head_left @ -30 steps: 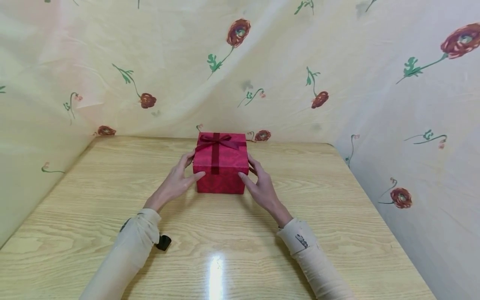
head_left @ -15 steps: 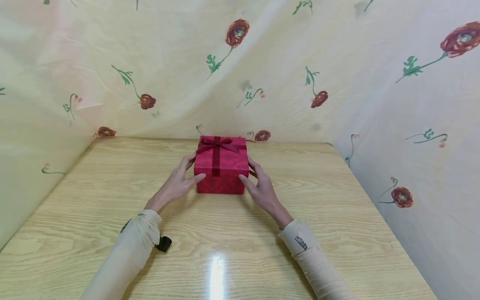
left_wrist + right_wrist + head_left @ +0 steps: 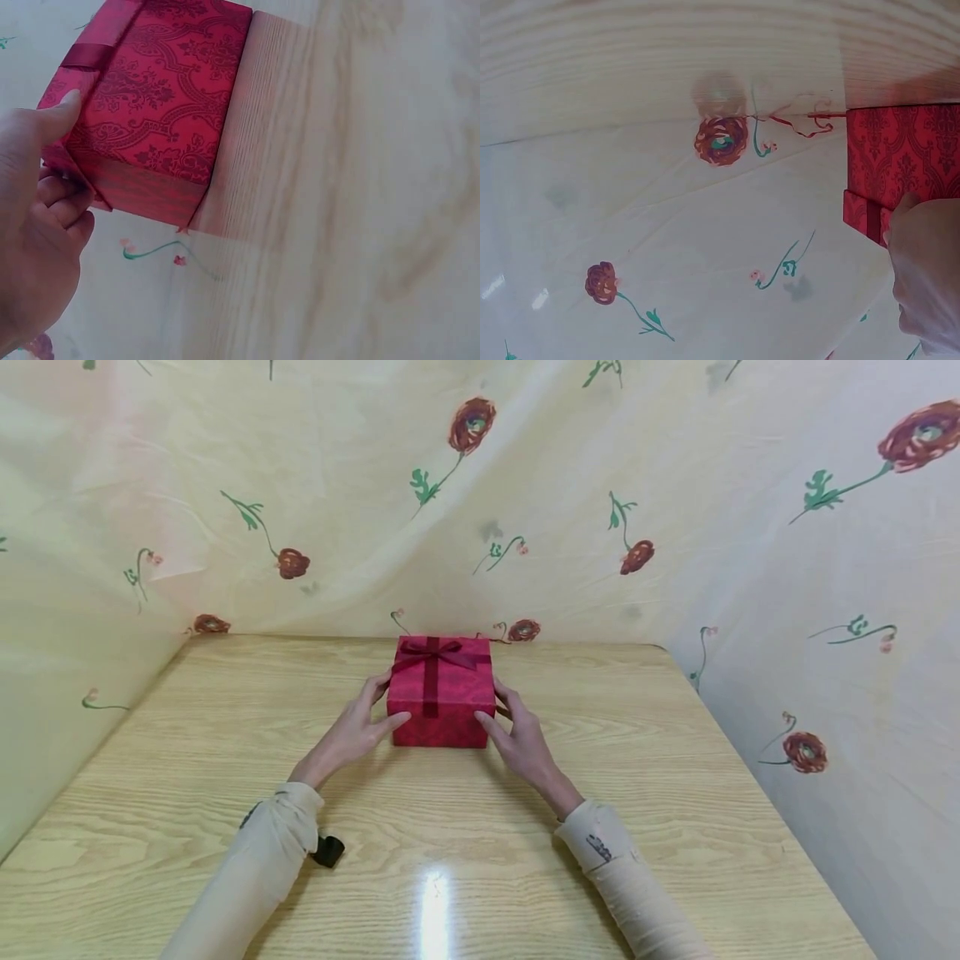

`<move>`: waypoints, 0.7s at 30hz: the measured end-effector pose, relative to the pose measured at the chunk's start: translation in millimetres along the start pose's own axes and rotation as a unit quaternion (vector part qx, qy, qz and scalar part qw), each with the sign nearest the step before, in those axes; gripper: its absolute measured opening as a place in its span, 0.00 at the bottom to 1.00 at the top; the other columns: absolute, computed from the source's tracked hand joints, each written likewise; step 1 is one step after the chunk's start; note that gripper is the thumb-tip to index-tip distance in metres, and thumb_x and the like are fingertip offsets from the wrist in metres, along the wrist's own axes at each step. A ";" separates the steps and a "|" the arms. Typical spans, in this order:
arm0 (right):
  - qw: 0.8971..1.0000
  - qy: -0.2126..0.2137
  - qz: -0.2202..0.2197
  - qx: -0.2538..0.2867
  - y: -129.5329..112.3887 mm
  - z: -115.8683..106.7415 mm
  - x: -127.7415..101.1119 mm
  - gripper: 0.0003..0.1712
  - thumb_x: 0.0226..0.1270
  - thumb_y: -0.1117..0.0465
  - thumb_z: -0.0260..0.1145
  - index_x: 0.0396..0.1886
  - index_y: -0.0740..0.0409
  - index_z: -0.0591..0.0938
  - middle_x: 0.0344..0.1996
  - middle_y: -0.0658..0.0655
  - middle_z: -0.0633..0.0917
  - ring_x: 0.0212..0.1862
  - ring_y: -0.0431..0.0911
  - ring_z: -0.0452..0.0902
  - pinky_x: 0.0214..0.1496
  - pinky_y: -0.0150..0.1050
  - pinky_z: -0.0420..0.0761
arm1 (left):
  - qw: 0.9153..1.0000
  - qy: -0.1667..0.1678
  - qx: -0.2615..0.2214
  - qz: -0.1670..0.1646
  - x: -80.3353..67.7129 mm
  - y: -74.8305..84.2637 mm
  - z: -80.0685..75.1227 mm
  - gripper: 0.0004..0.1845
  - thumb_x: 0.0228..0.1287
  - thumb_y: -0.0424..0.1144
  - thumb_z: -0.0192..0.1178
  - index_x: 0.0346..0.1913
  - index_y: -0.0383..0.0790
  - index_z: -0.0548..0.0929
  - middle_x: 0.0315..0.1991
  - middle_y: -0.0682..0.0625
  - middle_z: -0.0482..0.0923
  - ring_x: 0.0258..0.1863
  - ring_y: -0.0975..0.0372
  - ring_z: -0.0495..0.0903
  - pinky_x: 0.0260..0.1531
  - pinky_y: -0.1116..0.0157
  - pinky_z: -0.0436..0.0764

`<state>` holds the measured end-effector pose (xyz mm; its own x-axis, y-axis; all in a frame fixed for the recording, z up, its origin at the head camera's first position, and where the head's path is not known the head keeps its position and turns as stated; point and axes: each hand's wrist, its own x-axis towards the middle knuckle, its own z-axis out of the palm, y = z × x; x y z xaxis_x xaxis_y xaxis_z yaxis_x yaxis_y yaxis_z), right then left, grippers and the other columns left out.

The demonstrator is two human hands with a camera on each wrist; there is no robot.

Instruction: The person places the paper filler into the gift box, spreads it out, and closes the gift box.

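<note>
Red box: gift box [image 3: 441, 704] in patterned red paper, lid on, dark red ribbon with bow [image 3: 438, 651] on top. Sits on the wooden desk [image 3: 225, 752], toward the desk's far edge, roughly mid-width.
Left hand: left hand [image 3: 353, 727] against the box's left side. Thumb lies on the near front corner, fingers reach round the left face. Left wrist view shows the thumb tip [image 3: 69, 101] on the lid edge and the fingers curled against the side below it.
Left grip: closed round the box's left side, holding the box.
Right hand: right hand [image 3: 521, 739] against the box's right side, mirror of the left. Thumb on the near right corner, fingers along the right face. Right wrist view shows only a fingertip [image 3: 906, 202] touching the lid edge; the rest is out of frame.
Right grip: wrapped on the box's right side, holding the box.
Box contact: base looks flat on the desk, no tilt visible.
Sleeves: cream sleeves on both forearms, a small black object [image 3: 327, 850] just beside the left sleeve, well nearer the person than the box.
Backdrop: cream cloth with red flowers [image 3: 637, 485] hangs behind and to both sides of the box.
</note>
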<state>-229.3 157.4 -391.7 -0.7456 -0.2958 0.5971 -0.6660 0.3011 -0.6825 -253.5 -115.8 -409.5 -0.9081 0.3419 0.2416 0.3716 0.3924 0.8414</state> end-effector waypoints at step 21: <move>1.000 -0.015 0.024 0.008 -0.7 -2.4 -3.0 0.25 0.64 0.74 0.61 0.59 0.80 0.66 0.63 0.75 0.66 0.62 0.65 0.65 0.54 0.59 0.73 | 1.000 -0.001 0.003 0.017 -1.1 -6.9 3.9 0.40 0.65 0.50 0.59 0.71 0.37 0.53 0.73 0.43 0.50 0.72 0.53 0.50 0.66 0.50 0.54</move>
<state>-226.6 160.3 -392.0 -0.7762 -0.3075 0.5504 -0.6282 0.3018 -0.7171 -254.3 -115.6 -417.5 -0.8941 0.3577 0.2695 0.4041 0.3848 0.8299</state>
